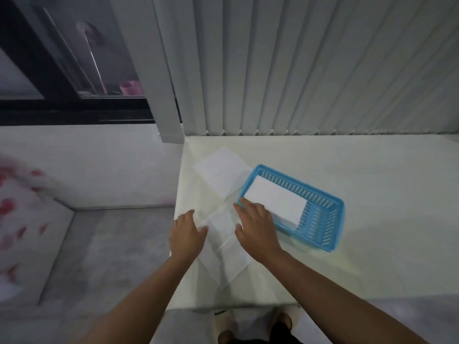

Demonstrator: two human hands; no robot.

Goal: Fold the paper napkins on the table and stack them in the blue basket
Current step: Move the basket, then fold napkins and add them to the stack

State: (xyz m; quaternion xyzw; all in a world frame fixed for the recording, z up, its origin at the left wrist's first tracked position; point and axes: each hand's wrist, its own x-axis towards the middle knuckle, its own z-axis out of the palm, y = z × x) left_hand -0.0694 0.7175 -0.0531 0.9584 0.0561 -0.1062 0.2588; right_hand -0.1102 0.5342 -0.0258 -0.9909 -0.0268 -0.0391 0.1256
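Observation:
A blue slotted basket (330,219) sits on the white table, and a stack of folded white napkins (278,198) lies in its left part. An unfolded white napkin (223,244) lies flat near the table's left edge, in front of the basket. My left hand (186,234) rests on that napkin's left side with fingers stretched out. My right hand (258,227) lies flat over its right side, fingertips by the basket's near-left corner. Another unfolded napkin (221,167) is spread further back, left of the basket.
The white table (360,165) runs to the right and back to grey vertical blinds (298,70). Its left edge drops to a grey floor (111,244). A dark window (62,70) is at the far left. My feet show under the near edge.

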